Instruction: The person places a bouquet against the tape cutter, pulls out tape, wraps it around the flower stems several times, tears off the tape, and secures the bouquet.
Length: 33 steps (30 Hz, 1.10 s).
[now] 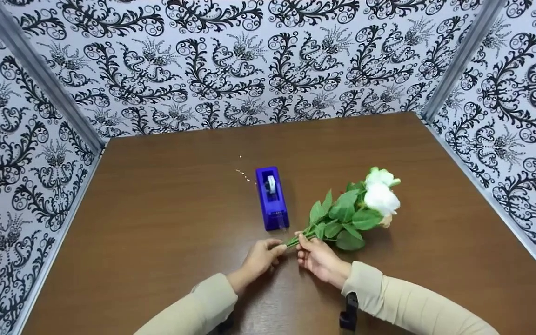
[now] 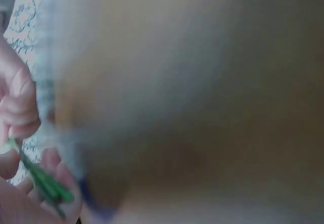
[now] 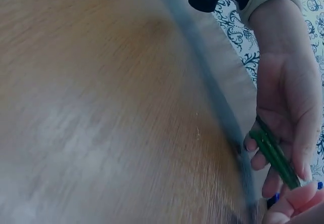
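A bunch of white roses (image 1: 382, 197) with green leaves (image 1: 345, 207) lies at a slant, its blooms toward the right. My left hand (image 1: 261, 257) holds the stem ends between thumb and fingers. Just to its right, my right hand (image 1: 320, 260) pinches the stems (image 1: 296, 239) below the leaves. Both wrist views show the green stems (image 2: 48, 186) running between the two hands; the cut ends lie across the left hand's fingers (image 3: 257, 159). A blue tape dispenser (image 1: 271, 200) stands beyond the hands, a clear strip of tape at its near end.
The brown wooden table (image 1: 179, 195) is bounded by black-and-white patterned walls (image 1: 231, 60) at the back and sides. Small pale specks (image 1: 244, 174) lie left of the dispenser. A black strap piece (image 1: 349, 312) hangs at the right cuff.
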{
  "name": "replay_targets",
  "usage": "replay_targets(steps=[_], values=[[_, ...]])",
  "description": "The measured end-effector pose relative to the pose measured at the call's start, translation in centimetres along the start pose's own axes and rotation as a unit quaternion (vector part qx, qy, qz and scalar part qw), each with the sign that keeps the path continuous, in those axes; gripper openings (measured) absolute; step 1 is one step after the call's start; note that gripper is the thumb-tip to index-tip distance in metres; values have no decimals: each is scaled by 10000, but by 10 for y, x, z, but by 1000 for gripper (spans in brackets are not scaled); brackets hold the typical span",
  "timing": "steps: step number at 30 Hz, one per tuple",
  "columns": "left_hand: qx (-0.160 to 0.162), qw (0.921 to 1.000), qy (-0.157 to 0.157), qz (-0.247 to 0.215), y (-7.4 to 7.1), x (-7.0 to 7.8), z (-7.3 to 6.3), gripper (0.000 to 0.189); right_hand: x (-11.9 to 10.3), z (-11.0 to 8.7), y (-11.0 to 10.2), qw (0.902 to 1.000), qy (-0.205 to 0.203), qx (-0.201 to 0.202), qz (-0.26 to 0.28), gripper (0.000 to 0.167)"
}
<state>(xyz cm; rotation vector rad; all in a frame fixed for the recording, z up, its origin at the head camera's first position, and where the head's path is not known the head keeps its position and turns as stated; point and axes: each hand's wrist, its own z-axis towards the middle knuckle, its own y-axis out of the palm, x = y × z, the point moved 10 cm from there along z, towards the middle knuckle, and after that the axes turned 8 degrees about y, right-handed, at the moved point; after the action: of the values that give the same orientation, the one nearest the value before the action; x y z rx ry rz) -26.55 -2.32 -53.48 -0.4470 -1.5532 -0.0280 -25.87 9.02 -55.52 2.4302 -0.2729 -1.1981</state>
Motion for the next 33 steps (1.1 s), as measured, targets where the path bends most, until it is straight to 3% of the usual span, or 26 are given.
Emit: replay_targets(steps=[4, 6, 10, 13, 17, 21, 27, 33], values=[[-627, 9969, -411, -240, 7, -7, 0, 27, 2, 2, 2, 9998, 109, -138, -26, 14], [-652, 9958, -478, -435, 8, -9, 0, 26, 4, 4, 2, 9998, 124, -112, -49, 16], [-224, 9987, -270, -375, 0, -5, 0, 20, 7, 5, 2, 9998, 151, 34, -85, 13], [129, 9999, -22, -30, -8, 2, 1, 17, 9, 6, 3, 9996, 204, 126, -123, 15], [521, 9975, 242, 406, -15, 9, 4, 16, 7, 7, 5, 9994, 185, 216, -205, 18], [836, 9953, 290, 399, -19, 8, 5, 16, 2, 8, 4, 9988, 70, 394, -283, 18], [1013, 9947, 157, 9, -18, 1, 5, 18, -1, 9, 4, 9981, 62, 522, -310, 22], [995, 9947, 266, -59, -20, 0, 5, 22, -4, 9, 6, 9989, 49, 413, -205, 19]])
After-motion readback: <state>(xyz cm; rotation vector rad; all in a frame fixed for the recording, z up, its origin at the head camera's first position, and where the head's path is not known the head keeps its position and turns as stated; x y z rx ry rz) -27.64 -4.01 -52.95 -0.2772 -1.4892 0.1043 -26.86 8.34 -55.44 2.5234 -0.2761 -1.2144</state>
